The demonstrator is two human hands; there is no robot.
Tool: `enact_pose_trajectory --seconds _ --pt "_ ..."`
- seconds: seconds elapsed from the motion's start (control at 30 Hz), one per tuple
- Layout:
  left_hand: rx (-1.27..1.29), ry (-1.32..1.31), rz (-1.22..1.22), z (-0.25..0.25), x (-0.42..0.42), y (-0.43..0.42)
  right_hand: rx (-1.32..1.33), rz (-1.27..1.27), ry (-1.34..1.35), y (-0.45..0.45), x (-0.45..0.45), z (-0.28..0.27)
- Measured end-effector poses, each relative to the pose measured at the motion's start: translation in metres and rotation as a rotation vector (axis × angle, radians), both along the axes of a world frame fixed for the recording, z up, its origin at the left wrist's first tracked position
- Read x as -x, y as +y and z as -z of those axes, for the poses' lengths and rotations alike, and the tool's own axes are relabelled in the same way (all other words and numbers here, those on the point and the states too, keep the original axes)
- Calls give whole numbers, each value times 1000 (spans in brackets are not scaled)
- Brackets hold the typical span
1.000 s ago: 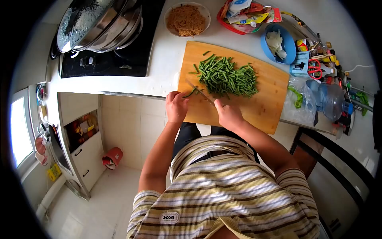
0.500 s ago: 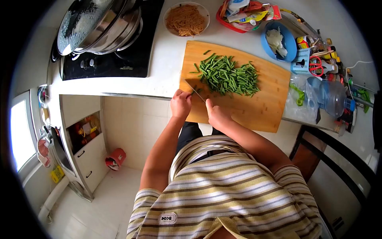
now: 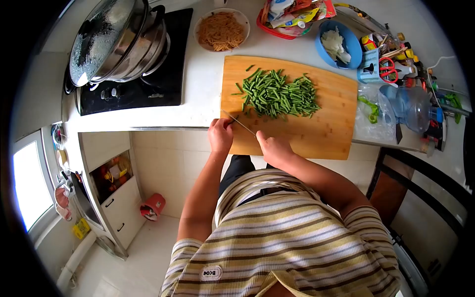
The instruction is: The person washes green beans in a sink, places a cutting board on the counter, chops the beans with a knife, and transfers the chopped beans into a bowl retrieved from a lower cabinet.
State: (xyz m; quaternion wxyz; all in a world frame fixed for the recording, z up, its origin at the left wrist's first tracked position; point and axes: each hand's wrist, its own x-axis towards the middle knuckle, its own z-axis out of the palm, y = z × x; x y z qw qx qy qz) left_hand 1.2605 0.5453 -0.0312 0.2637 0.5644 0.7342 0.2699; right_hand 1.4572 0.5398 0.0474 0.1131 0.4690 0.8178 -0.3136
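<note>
A wooden cutting board (image 3: 297, 136) lies at the counter's front edge, with a heap of short-cut green beans (image 3: 282, 94) on its upper middle. My right hand (image 3: 274, 149) is wrapped round the handle of a kitchen knife (image 3: 241, 123). The blade slants up and left over the board's left side, its tip close to my left hand (image 3: 220, 136). That hand is closed at the board's left edge, fingers pinched together on a few dark green bean stalks (image 3: 232, 119). My fingers hide most of what is in it.
A plate of shredded brown food (image 3: 222, 31) stands behind the board. Left is a black stove (image 3: 170, 64) with a lidded steel pot (image 3: 141, 59). To the right are a blue bowl (image 3: 352, 47), a holder with red scissors (image 3: 389, 70), a plastic bag (image 3: 371, 101) and a chair (image 3: 420, 178).
The view has shifted slightly. Both hands stay at the board's lower left; the knife still lies between them, its blade now at a somewhat flatter slant. The bean heap looks the same.
</note>
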Motion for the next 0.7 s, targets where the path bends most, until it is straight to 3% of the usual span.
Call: enact_pose_trajectory --seconds 0.17,0.3,0.37,0.4,0.43,0.5,0.57,0.6,0.63,0.7 --pt "-13 93 30 -3 -8 8 46 80 -2 -3 15 16" --pt "166 242 70 -5 -12 13 77 148 43 9 11 16" --pt "-173 130 85 5 -13 15 -25 299 247 6 -20 16" --pt "-32 127 179 2 -13 20 -190 380 385 4 -38 11" --pt "-35 119 197 2 -21 26 -140 476 298 2 -61 4" --pt "-334 105 164 2 -33 46 -165 758 227 7 -111 -1" --pt "-262 -98 145 19 -41 62 -339 884 315 8 -173 12" --pt "-253 48 167 24 -46 69 -469 878 313 5 -204 34" --pt "-240 197 182 27 -49 75 -60 1272 474 2 -232 53" --pt "-273 204 174 27 -53 82 46 1336 462 7 -257 50"
